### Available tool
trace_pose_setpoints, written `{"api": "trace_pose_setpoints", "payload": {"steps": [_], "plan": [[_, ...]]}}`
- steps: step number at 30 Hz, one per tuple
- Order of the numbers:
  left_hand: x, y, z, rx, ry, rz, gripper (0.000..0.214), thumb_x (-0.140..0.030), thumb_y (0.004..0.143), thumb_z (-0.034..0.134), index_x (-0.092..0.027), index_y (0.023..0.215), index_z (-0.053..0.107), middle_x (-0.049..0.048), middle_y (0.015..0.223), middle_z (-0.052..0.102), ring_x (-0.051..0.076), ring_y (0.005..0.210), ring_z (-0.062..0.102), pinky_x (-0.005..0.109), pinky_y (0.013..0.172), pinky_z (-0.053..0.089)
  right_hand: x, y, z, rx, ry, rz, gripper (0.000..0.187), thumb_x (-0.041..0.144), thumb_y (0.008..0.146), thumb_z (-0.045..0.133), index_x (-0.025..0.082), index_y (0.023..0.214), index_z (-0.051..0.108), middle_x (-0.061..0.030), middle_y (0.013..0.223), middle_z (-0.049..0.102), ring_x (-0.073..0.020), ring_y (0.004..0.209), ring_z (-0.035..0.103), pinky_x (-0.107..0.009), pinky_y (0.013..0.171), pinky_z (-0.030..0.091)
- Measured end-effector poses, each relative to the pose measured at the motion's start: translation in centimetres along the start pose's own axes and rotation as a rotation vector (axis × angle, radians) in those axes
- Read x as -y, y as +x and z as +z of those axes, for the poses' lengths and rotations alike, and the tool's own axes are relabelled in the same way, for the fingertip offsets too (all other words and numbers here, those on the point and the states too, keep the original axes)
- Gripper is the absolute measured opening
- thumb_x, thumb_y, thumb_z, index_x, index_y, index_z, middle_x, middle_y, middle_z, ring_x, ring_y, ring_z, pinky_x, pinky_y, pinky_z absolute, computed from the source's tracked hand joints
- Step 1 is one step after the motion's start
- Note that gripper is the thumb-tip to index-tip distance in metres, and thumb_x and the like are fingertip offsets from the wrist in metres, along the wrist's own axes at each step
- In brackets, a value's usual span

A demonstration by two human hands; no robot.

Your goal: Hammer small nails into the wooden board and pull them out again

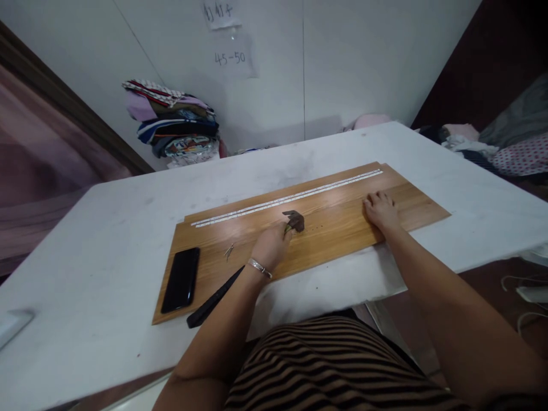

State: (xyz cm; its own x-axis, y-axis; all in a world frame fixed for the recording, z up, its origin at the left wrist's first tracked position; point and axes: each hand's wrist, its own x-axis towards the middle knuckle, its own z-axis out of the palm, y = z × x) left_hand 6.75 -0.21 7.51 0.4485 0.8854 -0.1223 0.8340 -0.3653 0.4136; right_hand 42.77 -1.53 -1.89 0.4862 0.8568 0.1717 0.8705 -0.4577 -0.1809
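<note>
My left hand [269,249], with a silver bracelet at its wrist, is wrapped round a claw hammer high on its handle. The dark metal head of the hammer [295,220] is low over a wood-grain board [342,242]; whether it touches cannot be told. Its black grip slants back under my left forearm. Just right of the head, a short row of small dark dots [317,228] marks the board. My right hand [381,210] rests on the board's right part, holding nothing, fingers apart and slightly bent. Several loose nails [229,251] lie left of my left hand.
A black phone [181,279] lies on the board's left end. Two pale printed strips [286,200] run along its far side. The board lies on a white table [107,240]. Folded cloths [175,120] are stacked behind the table, by a wall with handwritten papers [231,57].
</note>
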Motion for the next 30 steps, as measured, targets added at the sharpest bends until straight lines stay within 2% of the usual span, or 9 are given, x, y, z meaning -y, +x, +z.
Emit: {"api": "trace_pose_setpoints", "payload": {"steps": [7,11,16,23,30], "plan": [[0.37,0.02,0.47,0.011,0.011,-0.01,0.028,-0.03,0.103,0.049,-0.017,0.119,0.068,0.0135,0.12,0.076,0.025,0.109,0.072,0.034,0.093,0.052,-0.13,0.14,0.08,0.018,-0.002,0.009,0.049,0.039,0.103,0.03,0.018,0.126,0.068,-0.0189,0.139,0.061,-0.0337,0.129,0.048,-0.052,0.106,0.037],[0.26,-0.13,0.1,0.015,0.003,0.011,0.029,-0.029,0.103,0.05,-0.016,0.121,0.067,0.0149,0.124,0.075,0.026,0.112,0.071,0.036,0.095,0.052,-0.14,0.16,0.05,0.038,-0.014,0.016,0.049,0.04,0.103,0.031,0.018,0.127,0.067,-0.0187,0.139,0.061,-0.0339,0.13,0.048,-0.052,0.106,0.038],[0.13,-0.14,-0.18,0.015,0.027,-0.022,0.028,-0.029,0.103,0.05,-0.016,0.119,0.068,0.0152,0.118,0.076,0.027,0.108,0.072,0.036,0.092,0.053,-0.25,0.15,0.17,0.02,-0.016,0.004,0.048,0.04,0.103,0.03,0.019,0.124,0.067,-0.0186,0.138,0.061,-0.0334,0.129,0.049,-0.051,0.104,0.038],[0.32,-0.07,0.18,0.011,-0.003,0.004,0.027,-0.028,0.102,0.052,-0.017,0.121,0.068,0.0138,0.121,0.075,0.026,0.112,0.071,0.035,0.095,0.052,-0.16,0.16,0.07,0.015,-0.01,0.002,0.047,0.039,0.103,0.03,0.02,0.121,0.069,-0.0187,0.136,0.063,-0.0337,0.129,0.049,-0.051,0.105,0.038],[0.35,0.03,-0.18,-0.005,0.012,-0.016,0.024,-0.03,0.102,0.051,-0.018,0.11,0.07,0.0116,0.107,0.078,0.024,0.098,0.073,0.033,0.087,0.053,-0.1,0.0,0.03,0.003,0.011,0.0,0.047,0.041,0.102,0.031,0.02,0.121,0.068,-0.0189,0.135,0.062,-0.0343,0.128,0.049,-0.052,0.105,0.037]]}}
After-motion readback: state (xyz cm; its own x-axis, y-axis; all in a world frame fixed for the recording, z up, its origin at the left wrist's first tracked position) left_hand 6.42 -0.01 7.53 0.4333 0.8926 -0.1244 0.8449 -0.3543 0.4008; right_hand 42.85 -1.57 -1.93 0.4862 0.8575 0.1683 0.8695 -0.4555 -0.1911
